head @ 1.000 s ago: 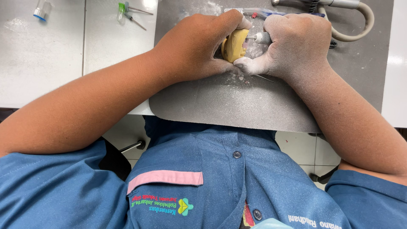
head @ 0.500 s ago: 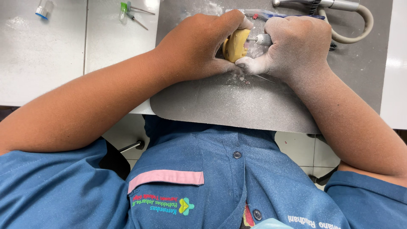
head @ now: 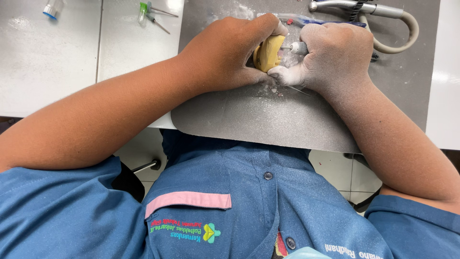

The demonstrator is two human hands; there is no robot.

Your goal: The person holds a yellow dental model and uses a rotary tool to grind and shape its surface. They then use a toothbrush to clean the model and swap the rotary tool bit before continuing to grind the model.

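Left hand (head: 225,55) is curled shut around a small yellow cast (head: 269,52), fingers wrapped over its top and thumb side, so only the right face of the piece shows. Right hand (head: 335,57) is closed in a fist on a handpiece; just the metal tip (head: 296,47) sticks out, pointing left w/ its thin bur touching the cast. The 2 hands press together knuckle to knuckle, w/ the cast between them, held just above a grey mat (head: 268,120) near its far edge. White dust (head: 275,91) coats the right hand's fingers and speckles the mat right under the cast. Mat overhangs the near edge of the white tabletop (head: 52,72). Far right on the mat: a 2nd handpiece w/ looped beige hose (head: 397,29). Far left on the tabletop: a green-capped needle (head: 151,12) and a small blue-capped vial (head: 51,8). Blue work shirt (head: 239,206) fills the bottom of the view.
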